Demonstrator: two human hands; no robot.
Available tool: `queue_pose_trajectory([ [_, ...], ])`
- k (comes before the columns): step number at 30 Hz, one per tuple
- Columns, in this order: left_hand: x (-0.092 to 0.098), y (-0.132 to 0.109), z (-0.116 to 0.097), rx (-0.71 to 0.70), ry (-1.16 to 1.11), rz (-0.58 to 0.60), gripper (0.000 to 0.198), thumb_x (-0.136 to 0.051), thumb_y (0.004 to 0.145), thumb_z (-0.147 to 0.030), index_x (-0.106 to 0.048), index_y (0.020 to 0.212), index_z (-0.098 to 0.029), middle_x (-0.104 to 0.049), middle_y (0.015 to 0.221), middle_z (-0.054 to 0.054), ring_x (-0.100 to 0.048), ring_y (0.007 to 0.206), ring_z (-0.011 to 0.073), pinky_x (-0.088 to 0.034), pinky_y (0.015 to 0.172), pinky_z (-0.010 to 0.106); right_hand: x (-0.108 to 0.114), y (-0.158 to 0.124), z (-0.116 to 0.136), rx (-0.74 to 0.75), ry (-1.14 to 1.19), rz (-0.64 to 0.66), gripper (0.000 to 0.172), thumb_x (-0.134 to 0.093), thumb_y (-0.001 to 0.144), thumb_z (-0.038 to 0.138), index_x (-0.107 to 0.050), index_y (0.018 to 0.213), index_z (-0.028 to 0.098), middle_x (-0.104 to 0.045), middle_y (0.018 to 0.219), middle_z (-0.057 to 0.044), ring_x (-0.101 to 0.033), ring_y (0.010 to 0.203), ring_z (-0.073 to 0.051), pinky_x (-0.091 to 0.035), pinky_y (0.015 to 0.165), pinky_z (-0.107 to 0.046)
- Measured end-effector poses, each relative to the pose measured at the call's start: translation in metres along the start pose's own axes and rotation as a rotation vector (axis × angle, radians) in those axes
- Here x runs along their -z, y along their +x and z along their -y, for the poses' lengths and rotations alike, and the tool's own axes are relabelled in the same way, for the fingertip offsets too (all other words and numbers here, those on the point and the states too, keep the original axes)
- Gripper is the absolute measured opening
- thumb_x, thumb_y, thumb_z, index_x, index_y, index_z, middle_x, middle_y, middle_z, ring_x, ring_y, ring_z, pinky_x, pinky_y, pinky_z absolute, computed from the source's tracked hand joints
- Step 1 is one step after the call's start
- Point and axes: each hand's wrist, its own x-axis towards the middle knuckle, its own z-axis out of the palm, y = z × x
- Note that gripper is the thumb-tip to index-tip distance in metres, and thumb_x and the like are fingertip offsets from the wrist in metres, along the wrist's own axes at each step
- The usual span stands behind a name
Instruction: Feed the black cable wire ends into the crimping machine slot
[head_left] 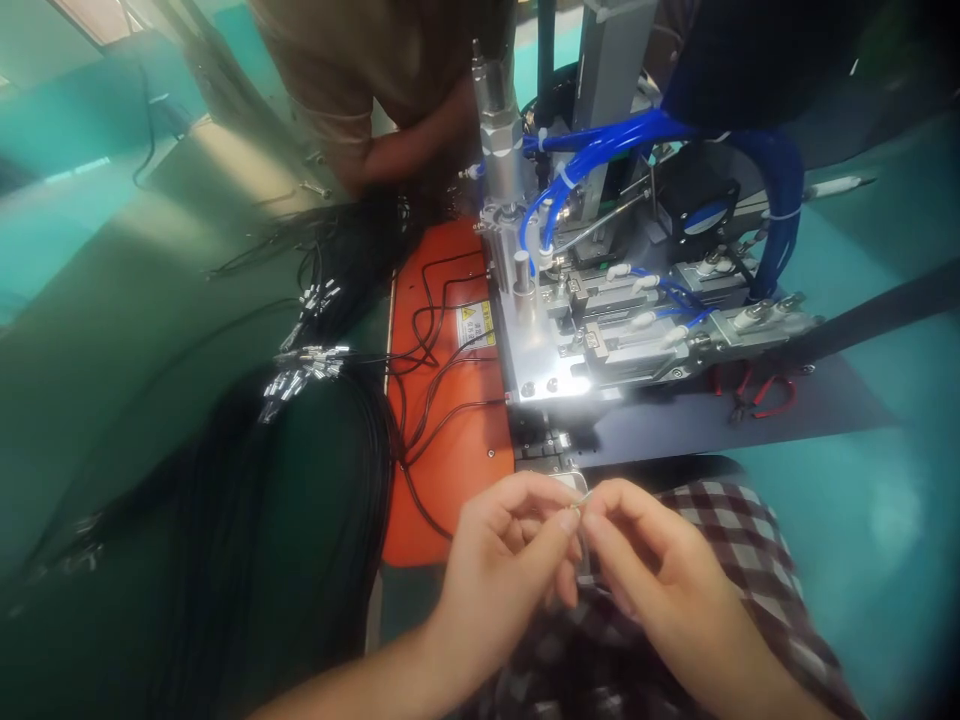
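Note:
My left hand [501, 560] and my right hand [651, 570] meet just below the machine, fingertips pinched together on a small metal cable end [579, 508]. Both hands are closed in a pinch. What exactly sits between the fingers is tiny and partly hidden. A thick bundle of black cables with metal connector tips [307, 362] lies on the table left of my hands. Loose black wires [431, 400] run across the orange panel [457, 470] just above my left hand.
A metal machine [585, 340] with blue air hoses [600, 150] and a silver cylinder [499, 140] stands ahead. Red-handled pliers [761, 395] lie on the dark base at right. Another person in a brown shirt [360, 70] leans in at the top left.

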Motion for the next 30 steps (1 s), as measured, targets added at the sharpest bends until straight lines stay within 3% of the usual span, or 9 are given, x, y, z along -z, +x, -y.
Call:
queue_pose_trajectory([
  [4, 0.003, 0.000, 0.002, 0.022, -0.026, 0.046, 0.013, -0.064, 0.081, -0.025, -0.063, 0.086, -0.013, -0.057, 0.057, -0.003, -0.045, 0.039, 0.0032, -0.035, 0.040, 0.014, 0.004, -0.002, 0.003, -0.094, -0.030, -0.015, 0.024, -0.057, 0.085, 0.039, -0.056, 0.070, 0.020, -0.043, 0.054, 0.006, -0.033, 0.045, -0.008, -0.031, 0.040, -0.019],
  [9, 0.003, -0.002, 0.000, 0.032, 0.045, 0.027, 0.012, -0.065, 0.079, -0.024, -0.063, 0.083, -0.013, -0.058, 0.058, -0.001, -0.042, 0.038, 0.0034, -0.033, 0.038, 0.014, 0.009, -0.005, 0.007, -0.049, -0.112, -0.150, 0.016, -0.061, 0.081, 0.038, -0.063, 0.083, 0.022, -0.056, 0.064, 0.003, -0.044, 0.052, -0.011, -0.038, 0.047, -0.021],
  [14, 0.002, -0.003, 0.000, 0.036, 0.062, 0.049, 0.013, -0.065, 0.079, -0.025, -0.061, 0.081, -0.013, -0.059, 0.058, -0.001, -0.044, 0.038, 0.0041, -0.034, 0.038, 0.015, 0.008, -0.003, 0.004, -0.013, -0.129, -0.173, 0.019, -0.062, 0.081, 0.037, -0.061, 0.071, 0.021, -0.054, 0.063, 0.002, -0.044, 0.053, -0.011, -0.038, 0.046, -0.021],
  [19, 0.001, -0.003, 0.003, 0.014, 0.013, 0.061, 0.014, -0.063, 0.081, -0.026, -0.058, 0.083, -0.014, -0.057, 0.056, -0.003, -0.045, 0.036, 0.0046, -0.034, 0.038, 0.016, 0.004, 0.000, -0.008, -0.057, 0.029, -0.155, 0.026, -0.065, 0.079, 0.042, -0.059, 0.070, 0.019, -0.051, 0.059, 0.003, -0.039, 0.048, -0.009, -0.034, 0.042, -0.019],
  [24, 0.001, -0.003, 0.004, -0.015, 0.030, 0.053, 0.012, -0.060, 0.084, -0.025, -0.057, 0.088, -0.014, -0.057, 0.059, -0.003, -0.047, 0.038, 0.0048, -0.035, 0.041, 0.016, -0.006, 0.000, -0.011, -0.160, 0.186, -0.163, 0.034, -0.067, 0.075, 0.051, -0.055, 0.068, 0.020, -0.036, 0.045, 0.008, -0.026, 0.039, -0.007, -0.023, 0.036, -0.019],
  [30, 0.003, -0.003, 0.006, -0.023, -0.003, 0.070, 0.011, -0.058, 0.086, -0.024, -0.055, 0.092, -0.015, -0.057, 0.060, -0.003, -0.048, 0.039, 0.0048, -0.035, 0.043, 0.016, -0.010, -0.003, -0.009, -0.140, 0.243, -0.153, 0.032, -0.067, 0.079, 0.045, -0.054, 0.069, 0.019, -0.035, 0.045, 0.010, -0.029, 0.040, -0.006, -0.026, 0.039, -0.018],
])
